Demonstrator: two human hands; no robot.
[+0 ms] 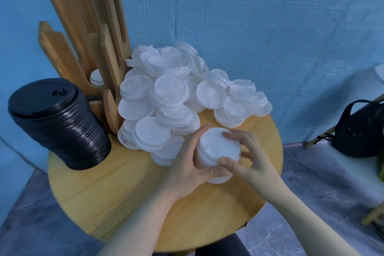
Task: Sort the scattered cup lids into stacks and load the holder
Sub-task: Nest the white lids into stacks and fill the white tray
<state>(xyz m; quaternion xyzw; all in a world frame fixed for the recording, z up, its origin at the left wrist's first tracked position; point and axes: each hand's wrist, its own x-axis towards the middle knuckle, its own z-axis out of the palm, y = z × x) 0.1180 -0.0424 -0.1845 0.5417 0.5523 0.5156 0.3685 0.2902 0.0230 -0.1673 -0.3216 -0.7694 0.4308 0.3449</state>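
A short stack of white lids (218, 151) stands near the front right of the round wooden table (116, 189). My left hand (187, 164) grips the stack's left side, thumb across its front. My right hand (243, 158) pinches the top lid from the right, thumb on its near rim and fingers on the far rim. A big heap of loose white lids (172, 97) covers the back of the table. The wooden holder (83, 48) rises at the back left, with a few white lids (96, 78) low in one slot.
A tall leaning stack of black lids (60, 124) stands at the table's left edge. A blue wall runs behind. At the right a black bag (361, 129) sits on a white surface beside a wooden frame.
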